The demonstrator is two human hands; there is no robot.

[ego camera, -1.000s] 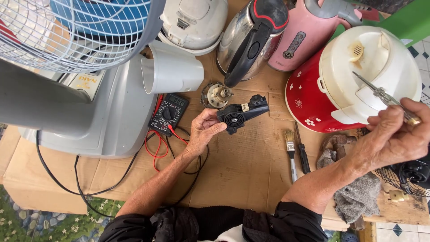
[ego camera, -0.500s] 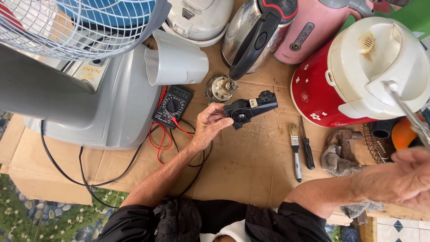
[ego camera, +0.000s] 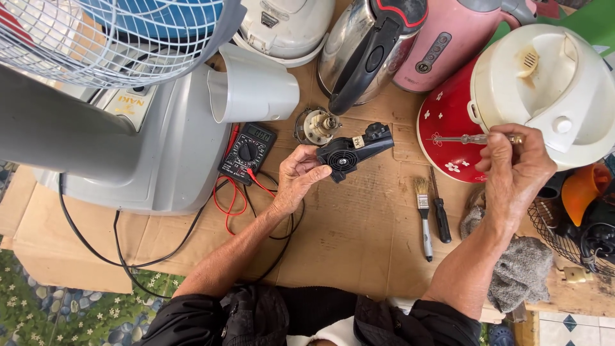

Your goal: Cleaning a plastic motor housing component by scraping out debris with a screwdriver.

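Left hand [ego camera: 296, 176] fingers grip black fan housing [ego camera: 351, 152]; right hand [ego camera: 516, 168] pinches screwdriver [ego camera: 474, 139].

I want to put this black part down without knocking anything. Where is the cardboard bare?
The widest bare cardboard lies between the left hand and the paintbrush. It is crowded at the top by the kettles, small motor and multimeter, and the red and black leads clutter the left.

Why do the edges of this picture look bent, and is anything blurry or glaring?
Head view: a wide lens bows the fan grille and the other things near the frame's edges. Soft daylight, faint shadows. The steel kettle shows mild glare. Both hands look sharp: left hand on the black part, right hand holding the screwdriver.
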